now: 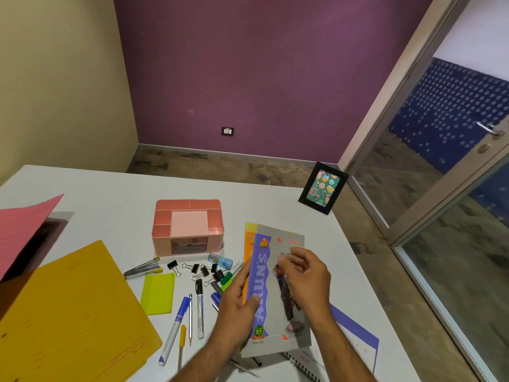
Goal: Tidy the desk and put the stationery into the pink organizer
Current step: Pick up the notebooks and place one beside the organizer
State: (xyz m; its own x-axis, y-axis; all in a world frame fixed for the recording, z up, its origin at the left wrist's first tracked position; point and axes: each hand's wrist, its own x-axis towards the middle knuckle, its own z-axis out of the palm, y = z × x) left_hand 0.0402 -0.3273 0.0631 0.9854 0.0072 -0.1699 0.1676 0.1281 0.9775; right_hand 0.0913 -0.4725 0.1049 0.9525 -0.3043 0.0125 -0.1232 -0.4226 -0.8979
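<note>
The pink organizer (188,227) stands on the white desk (110,188), its compartments showing nothing inside. My left hand (240,304) grips the left edge of a stack of notebooks (272,299) held above the desk, a grey and purple one on top. My right hand (305,274) rests on the top cover, its fingertips curled near a small shiny spot. Loose stationery lies in front of the organizer: a stapler (143,269), black binder clips (203,270), a blue sharpener (220,261), yellow-green sticky notes (158,293), markers (200,310), a blue pen (176,329) and a pencil (190,318).
A yellow file folder (68,318) covers the near left, with a pink folder (24,227) raised behind it. A framed birthday card (322,188) stands at the far right corner. A spiral calendar (355,343) lies under my right forearm. A glass door is right.
</note>
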